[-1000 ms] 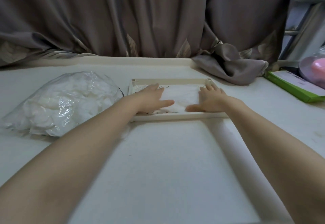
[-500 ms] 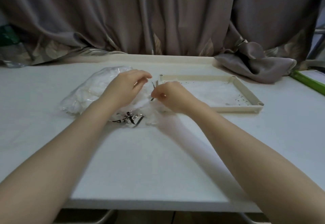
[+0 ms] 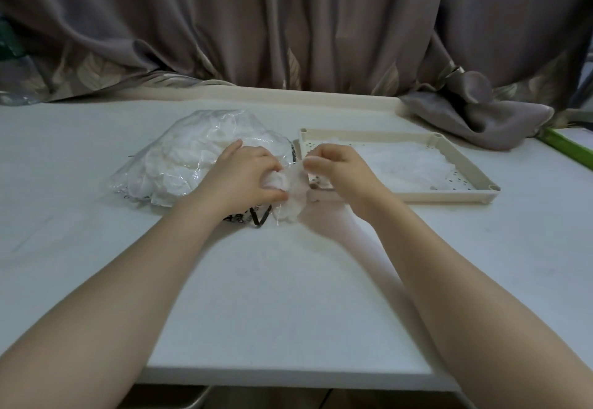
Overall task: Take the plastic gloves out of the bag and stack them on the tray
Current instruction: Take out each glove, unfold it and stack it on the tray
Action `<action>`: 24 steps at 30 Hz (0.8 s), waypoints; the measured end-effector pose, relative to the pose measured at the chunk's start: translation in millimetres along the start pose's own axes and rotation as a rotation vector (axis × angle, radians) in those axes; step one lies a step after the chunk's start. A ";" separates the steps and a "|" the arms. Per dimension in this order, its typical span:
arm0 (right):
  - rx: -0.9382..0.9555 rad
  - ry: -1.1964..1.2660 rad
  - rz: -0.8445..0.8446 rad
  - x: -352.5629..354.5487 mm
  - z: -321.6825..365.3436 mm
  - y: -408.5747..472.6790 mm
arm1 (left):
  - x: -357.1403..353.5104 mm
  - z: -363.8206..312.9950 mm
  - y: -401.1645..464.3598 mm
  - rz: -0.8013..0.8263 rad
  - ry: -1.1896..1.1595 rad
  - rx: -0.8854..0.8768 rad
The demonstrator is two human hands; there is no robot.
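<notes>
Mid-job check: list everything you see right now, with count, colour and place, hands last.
bag of gloves: one, clear with white contents, table left of centre
glove: one, translucent white, held between both hands at the bag mouth
tray: one, cream, right of the bag, white gloves lying in it
table: one, white
curtain: grey-brown, behind the table, its end bunched on the far right corner
green box: one, right edge, partly out of frame
left hand: grips the glove
right hand: pinches the glove
</notes>
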State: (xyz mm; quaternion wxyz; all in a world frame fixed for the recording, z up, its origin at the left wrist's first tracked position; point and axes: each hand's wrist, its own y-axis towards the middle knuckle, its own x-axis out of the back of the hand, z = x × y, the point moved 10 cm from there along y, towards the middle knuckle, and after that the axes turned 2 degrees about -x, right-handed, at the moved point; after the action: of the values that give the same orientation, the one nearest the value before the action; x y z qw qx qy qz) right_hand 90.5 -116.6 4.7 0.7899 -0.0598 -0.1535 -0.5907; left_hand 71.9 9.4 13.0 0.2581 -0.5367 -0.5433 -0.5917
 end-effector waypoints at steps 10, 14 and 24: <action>-0.114 1.122 0.024 10.6 1.5 -5.7 | 18.7 9.1 -4.3 -0.153 -0.074 0.024; -0.125 1.474 -0.013 21.4 -6.4 -1.8 | 23.0 15.5 -7.6 -0.178 -0.275 0.065; -0.056 1.600 0.041 33.9 12.2 -4.6 | 21.7 5.7 -8.6 -0.163 -0.076 0.048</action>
State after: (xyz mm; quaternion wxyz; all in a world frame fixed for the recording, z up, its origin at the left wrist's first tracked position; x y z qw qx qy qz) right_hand 92.7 -145.7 26.4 0.6693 0.3594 0.4757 -0.4433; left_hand 60.0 23.1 28.8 0.2010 -0.5063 -0.6085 -0.5770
